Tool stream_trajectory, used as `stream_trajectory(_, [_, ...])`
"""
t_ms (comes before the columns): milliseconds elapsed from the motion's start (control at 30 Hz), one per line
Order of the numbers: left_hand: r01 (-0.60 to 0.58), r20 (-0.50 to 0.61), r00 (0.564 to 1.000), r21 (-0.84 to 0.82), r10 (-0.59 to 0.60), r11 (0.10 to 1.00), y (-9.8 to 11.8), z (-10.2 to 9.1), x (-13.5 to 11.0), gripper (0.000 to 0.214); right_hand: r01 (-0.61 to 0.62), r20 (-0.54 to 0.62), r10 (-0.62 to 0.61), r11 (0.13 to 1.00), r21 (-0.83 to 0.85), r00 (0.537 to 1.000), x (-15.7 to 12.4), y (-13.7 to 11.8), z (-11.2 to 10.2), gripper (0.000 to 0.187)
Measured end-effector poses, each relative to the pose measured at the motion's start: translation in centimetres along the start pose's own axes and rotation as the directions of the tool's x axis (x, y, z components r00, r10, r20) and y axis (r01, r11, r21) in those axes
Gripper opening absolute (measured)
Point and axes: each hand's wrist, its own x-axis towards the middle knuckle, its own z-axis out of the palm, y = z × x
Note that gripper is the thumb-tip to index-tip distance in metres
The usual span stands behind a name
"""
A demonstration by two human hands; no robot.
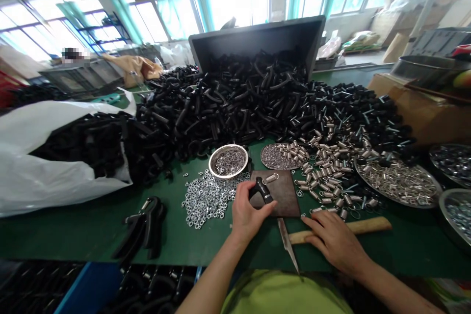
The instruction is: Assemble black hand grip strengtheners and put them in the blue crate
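I count two hands, my left hand [250, 216] on one black handle [261, 190], my right hand [334, 240]; five round metal trays [225, 175], one knife [285, 240], one brown board [283, 196], one tipped black bin [257, 39], one white sack [44, 171].

Black plastic grips [235, 103] look matt, the steel springs [324, 171] shiny, the wooden knife handle [360, 226] smooth.

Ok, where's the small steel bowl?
Head view, centre: the steel bowl sits on the green table, above the loose nuts, left of the brown board.
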Motion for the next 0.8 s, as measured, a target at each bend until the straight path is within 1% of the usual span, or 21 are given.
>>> stream_trajectory(67, [-0.004,-0.006,1.000,-0.033,0.004,0.999,0.7,-0.4,-0.3,0.050,-0.065,-0.048,0.070,0.994,0.093,0.996,1.6,-0.4,-0.4,0.026])
stream_trajectory(100, [-0.004,-0.002,1.000,-0.047,0.004,0.999,1.1,-0.5,-0.4,0.051,-0.109,-0.061,0.122,0.978,0.178,0.991,2.6,-0.7,-0.7,0.027])
stream_trajectory(133, [-0.004,0.006,1.000,-0.060,0.004,0.998,1.4,-0.6,-0.7,0.052,-0.155,-0.063,0.181,0.944,0.292,0.981,3.7,-1.2,-1.0,0.030])
stream_trajectory(167, [-0.003,0.015,1.000,-0.071,0.004,0.997,1.6,-0.6,-0.9,0.054,-0.195,-0.052,0.238,0.886,0.421,0.970,4.9,-1.7,-1.4,0.036])
stream_trajectory(233, [-0.013,0.034,0.999,-0.080,0.016,0.997,2.1,-0.5,-1.4,0.057,-0.238,0.002,0.312,0.721,0.651,0.950,7.4,-2.8,-2.2,0.045])
stream_trajectory(267, [-0.024,0.037,0.999,-0.076,0.027,0.997,2.3,-0.4,-1.7,0.059,-0.246,0.032,0.322,0.650,0.719,0.946,8.5,-3.3,-2.6,0.044])
stream_trajectory(300, [-0.033,0.036,0.999,-0.065,0.036,0.997,2.4,-0.3,-1.9,0.059,-0.246,0.051,0.319,0.609,0.754,0.946,9.4,-3.8,-2.9,0.039])
stream_trajectory(333, [-0.034,0.029,0.999,-0.046,0.036,0.998,2.5,-0.2,-2.0,0.060,-0.238,0.051,0.308,0.609,0.757,0.950,10.2,-4.3,-3.1,0.031])
stream_trajectory(400, [0.006,0.019,1.000,0.001,-0.006,1.000,2.5,-0.1,-2.1,0.058,-0.183,-0.022,0.276,0.692,0.699,0.961,11.2,-5.1,-3.2,0.021])
stream_trajectory(433, [0.046,0.021,0.999,0.024,-0.046,0.999,2.5,0.0,-2.0,0.057,-0.145,-0.076,0.257,0.740,0.657,0.963,11.4,-5.4,-3.1,0.019])
stream_trajectory(467, [0.093,0.031,0.995,0.042,-0.095,0.995,2.5,0.0,-1.8,0.056,-0.122,-0.121,0.251,0.770,0.626,0.961,11.5,-5.6,-2.8,0.018])
stream_trajectory(500, [0.148,0.048,0.988,0.050,-0.150,0.988,2.5,0.1,-1.7,0.055,-0.126,-0.140,0.267,0.776,0.618,0.953,11.6,-5.8,-2.5,0.018])
stream_trajectory(533, [0.207,0.070,0.975,0.044,-0.210,0.977,2.4,0.1,-1.5,0.055,-0.155,-0.126,0.299,0.758,0.633,0.946,11.6,-5.9,-2.1,0.020])
stream_trajectory(600, [0.320,0.121,0.941,-0.012,-0.317,0.947,2.5,0.2,-1.2,0.055,-0.245,-0.029,0.357,0.697,0.674,0.934,11.6,-6.0,-1.3,0.030])
stream_trajectory(633, [0.359,0.148,0.926,-0.051,-0.348,0.932,2.5,0.2,-1.1,0.053,-0.274,0.014,0.360,0.683,0.677,0.933,11.6,-6.0,-1.0,0.034])
stream_trajectory(667, [0.373,0.175,0.919,-0.088,-0.354,0.924,2.6,0.1,-1.0,0.050,-0.282,0.042,0.344,0.688,0.669,0.938,11.7,-5.9,-0.7,0.036])
stream_trajectory(700, [0.360,0.205,0.920,-0.113,-0.333,0.926,2.5,0.1,-0.8,0.049,-0.276,0.053,0.321,0.705,0.653,0.946,11.8,-5.7,-0.5,0.036])
stream_trajectory(733, [0.322,0.242,0.927,-0.124,-0.286,0.939,2.4,0.0,-0.6,0.048,-0.268,0.054,0.305,0.725,0.635,0.951,11.9,-5.5,-0.4,0.033])
stream_trajectory(800, [0.199,0.318,0.935,-0.114,-0.154,0.973,1.7,-0.6,0.3,0.049,-0.264,0.047,0.297,0.753,0.602,0.954,12.2,-4.6,-0.5,0.028])
